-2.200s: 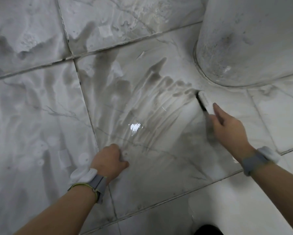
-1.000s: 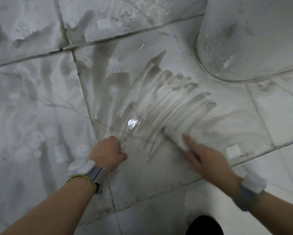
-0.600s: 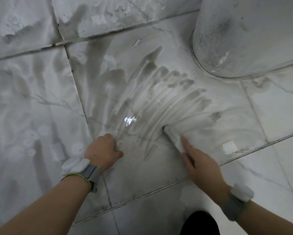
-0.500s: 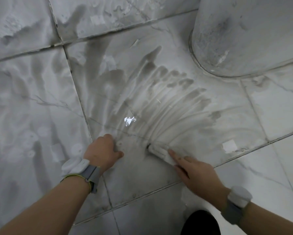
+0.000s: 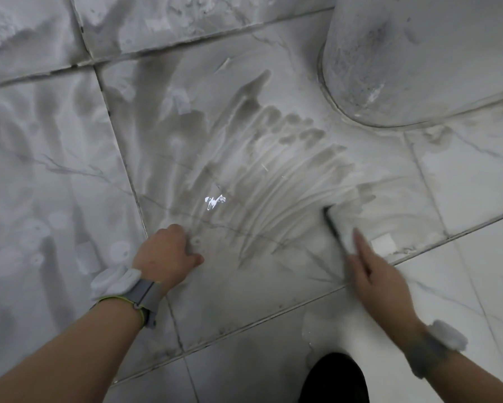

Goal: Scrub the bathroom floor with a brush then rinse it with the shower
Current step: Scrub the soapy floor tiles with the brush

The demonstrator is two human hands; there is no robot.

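The right hand (image 5: 375,274), blurred at lower right, holds the white brush (image 5: 339,228) with its forefinger laid along the back; the brush lies on the soapy floor tile (image 5: 244,141) right of centre. The left hand (image 5: 166,251), fingers curled and holding nothing, rests on the tile at lower centre. Curved grey streaks fan across the foam.

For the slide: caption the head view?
Right hand scrubs soapy floor with brush; left hand braces.
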